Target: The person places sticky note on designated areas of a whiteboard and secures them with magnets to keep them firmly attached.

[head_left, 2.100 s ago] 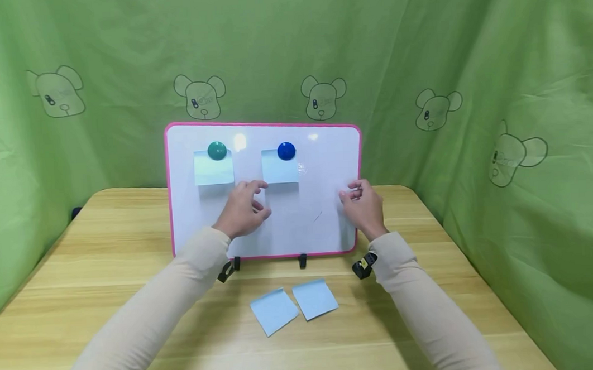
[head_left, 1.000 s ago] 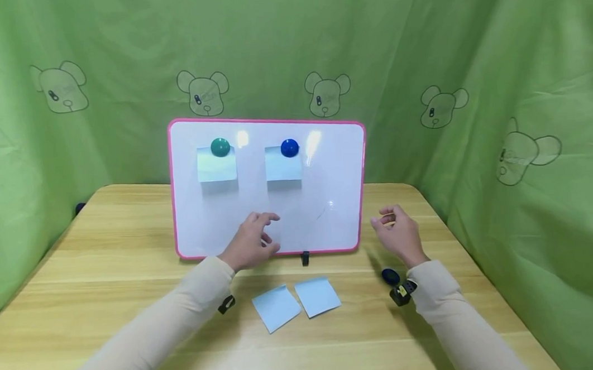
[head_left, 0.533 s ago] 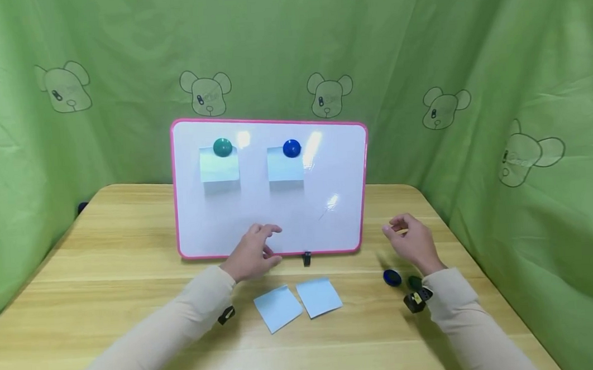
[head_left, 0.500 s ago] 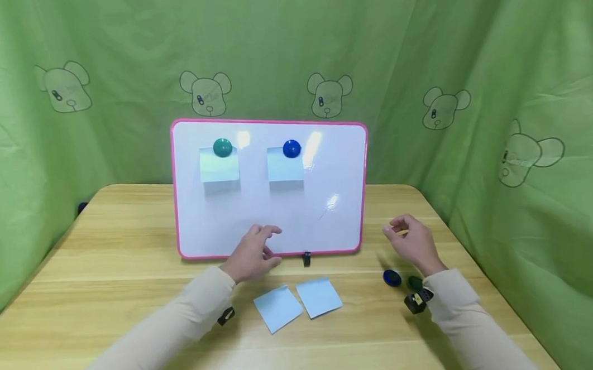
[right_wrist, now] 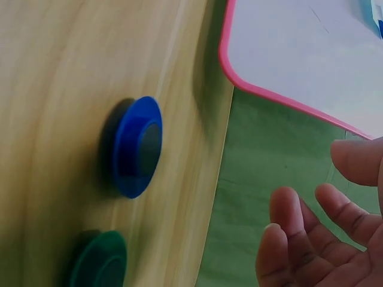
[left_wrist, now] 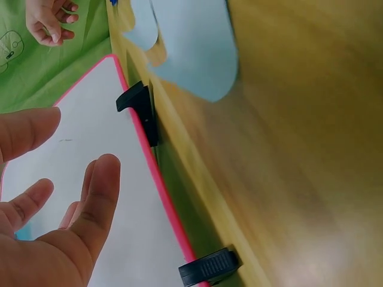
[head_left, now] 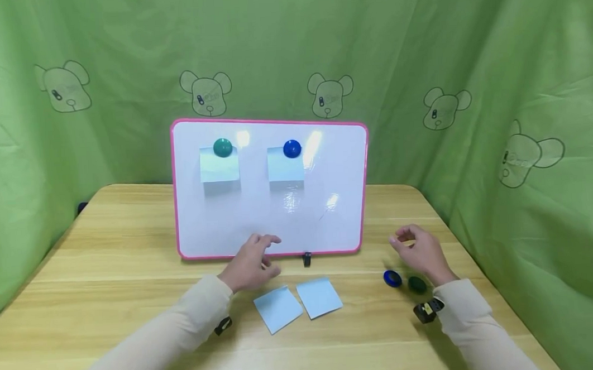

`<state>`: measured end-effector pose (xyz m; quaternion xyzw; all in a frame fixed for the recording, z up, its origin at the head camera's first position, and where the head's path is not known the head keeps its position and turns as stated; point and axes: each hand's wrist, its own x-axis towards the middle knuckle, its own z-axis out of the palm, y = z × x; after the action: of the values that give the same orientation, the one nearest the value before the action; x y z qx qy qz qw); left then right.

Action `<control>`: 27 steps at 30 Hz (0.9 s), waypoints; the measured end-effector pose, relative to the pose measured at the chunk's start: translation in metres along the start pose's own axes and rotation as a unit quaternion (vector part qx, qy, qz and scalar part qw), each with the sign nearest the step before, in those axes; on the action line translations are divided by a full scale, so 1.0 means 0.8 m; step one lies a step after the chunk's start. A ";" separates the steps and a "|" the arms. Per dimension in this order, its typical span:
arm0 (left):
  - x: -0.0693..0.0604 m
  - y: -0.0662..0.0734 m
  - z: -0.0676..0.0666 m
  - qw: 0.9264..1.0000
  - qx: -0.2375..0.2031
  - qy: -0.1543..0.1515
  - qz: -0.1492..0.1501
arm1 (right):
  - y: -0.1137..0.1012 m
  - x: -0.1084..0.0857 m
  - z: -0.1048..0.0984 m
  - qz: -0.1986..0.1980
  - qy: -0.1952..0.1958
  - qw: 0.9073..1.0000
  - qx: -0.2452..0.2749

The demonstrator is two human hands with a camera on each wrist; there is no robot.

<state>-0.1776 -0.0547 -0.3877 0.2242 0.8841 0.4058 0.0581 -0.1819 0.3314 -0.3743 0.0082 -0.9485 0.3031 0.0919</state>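
Two bare hands, the left grip [head_left: 250, 267] and the right grip [head_left: 422, 254], have drawn down from the pink-framed rectangular whiteboard [head_left: 338, 166]; each has relaxed, half-bent fingers and holds nothing. The shift of the right arm has uncovered, toward the right edge of the pale wooden surface [head_left: 305, 355], a round blue magnet [head_left: 392, 279] and a round dark-green magnet [head_left: 417, 285] (the blue one shows its dark core in the right wrist view). On the board, unchanged, a left pale-blue square paper note [head_left: 219, 171] hangs under a green domed magnet [head_left: 222, 147], and a right pale-blue square paper note [head_left: 284, 170] under a blue domed magnet [head_left: 292, 148]. Two loose pale-blue paper notes [head_left: 278, 310] lie between the board and the surface's near edge. Judged from this layout, pinning is about half done, with one spare magnet per loose note. No container is seen; the board alone bears notes.
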 end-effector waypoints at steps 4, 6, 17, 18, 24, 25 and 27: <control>-0.008 -0.001 0.003 1.000 0.003 -0.008 -0.006 | 0.005 -0.004 0.002 0.006 -0.019 1.000 -0.011; -0.011 -0.001 0.005 1.000 0.007 -0.013 -0.009 | 0.007 -0.006 0.003 0.010 -0.031 0.999 -0.017; -0.022 -0.009 0.013 0.999 0.040 -0.032 -0.012 | 0.020 -0.011 0.010 -0.001 -0.082 0.996 -0.040; -0.023 -0.009 0.014 0.998 0.042 -0.034 -0.013 | 0.021 -0.012 0.011 -0.002 -0.086 0.995 -0.042; -0.027 -0.010 0.018 0.998 0.046 -0.040 -0.024 | 0.021 -0.014 0.012 0.003 -0.114 0.993 -0.043; -0.027 -0.010 0.018 0.998 0.047 -0.041 -0.025 | 0.021 -0.015 0.012 0.003 -0.119 0.992 -0.043; -0.028 -0.011 0.019 0.998 0.047 -0.044 -0.026 | 0.023 -0.015 0.013 0.001 -0.130 0.991 -0.042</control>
<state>-0.1564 -0.0589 -0.4061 0.2211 0.9045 0.3517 0.0963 -0.1729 0.3398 -0.3950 0.0422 -0.9644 0.2592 -0.0322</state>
